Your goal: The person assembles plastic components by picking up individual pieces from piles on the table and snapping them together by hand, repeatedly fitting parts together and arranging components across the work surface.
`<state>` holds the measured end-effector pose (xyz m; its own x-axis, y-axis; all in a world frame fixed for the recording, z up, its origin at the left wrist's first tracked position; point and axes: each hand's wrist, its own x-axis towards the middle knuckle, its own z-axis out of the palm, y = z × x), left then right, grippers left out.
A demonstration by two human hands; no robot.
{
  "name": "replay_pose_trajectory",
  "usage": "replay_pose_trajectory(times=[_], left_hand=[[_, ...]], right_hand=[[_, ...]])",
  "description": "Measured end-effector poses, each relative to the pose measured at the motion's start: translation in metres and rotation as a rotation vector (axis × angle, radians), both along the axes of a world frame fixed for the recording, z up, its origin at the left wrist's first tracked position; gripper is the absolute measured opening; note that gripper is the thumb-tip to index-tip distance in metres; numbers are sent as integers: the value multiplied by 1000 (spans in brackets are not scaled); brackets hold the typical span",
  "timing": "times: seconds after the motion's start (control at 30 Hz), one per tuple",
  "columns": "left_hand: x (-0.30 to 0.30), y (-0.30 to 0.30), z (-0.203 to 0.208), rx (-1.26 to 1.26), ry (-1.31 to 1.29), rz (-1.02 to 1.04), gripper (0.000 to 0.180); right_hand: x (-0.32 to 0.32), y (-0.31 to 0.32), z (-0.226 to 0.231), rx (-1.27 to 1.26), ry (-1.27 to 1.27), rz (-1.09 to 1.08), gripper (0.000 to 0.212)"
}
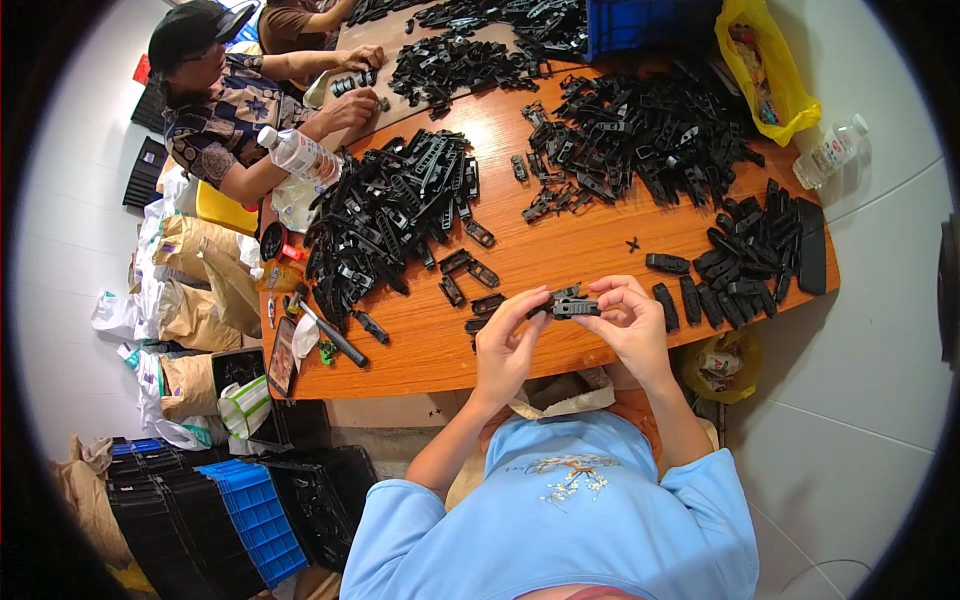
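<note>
Above the near edge of the wooden table (pixel 420 362), my left hand (pixel 512 345) and my right hand (pixel 635 325) pinch a small black plastic part (pixel 575 307) between them. It looks like a slotted clip or housing; its exact kind I cannot make out. Fingertips grip it from both ends, hiding those ends. Several similar black parts (pixel 470 262) lie loose just left of my left hand. By my right hand, a row of black pieces (pixel 692 300) runs along the table edge, beside a heap of finished-looking black parts (pixel 740 250).
Two large heaps of black parts (pixel 385 215) (pixel 640 130) cover the table. At left lie a hammer (pixel 335 335) and a phone (pixel 282 357). Plastic bottles (pixel 300 155) (pixel 832 150), a blue crate (pixel 650 25) and a yellow bag (pixel 770 75) stand around. A co-worker (pixel 225 110) handles parts at far left.
</note>
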<state>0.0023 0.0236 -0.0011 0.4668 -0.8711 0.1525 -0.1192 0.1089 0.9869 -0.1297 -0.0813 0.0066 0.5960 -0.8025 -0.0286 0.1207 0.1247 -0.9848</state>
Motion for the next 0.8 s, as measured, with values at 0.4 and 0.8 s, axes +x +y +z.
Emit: replay_pose_trajectory(times=[0.4,0.8], left_hand=[[8,5,-2,37,304,-4,23],[5,6,-1,-3,202,16,15]], right_hand=[[-5,1,-3,-18,-113,127,18],[1,-3,-2,240,-129,243,17]])
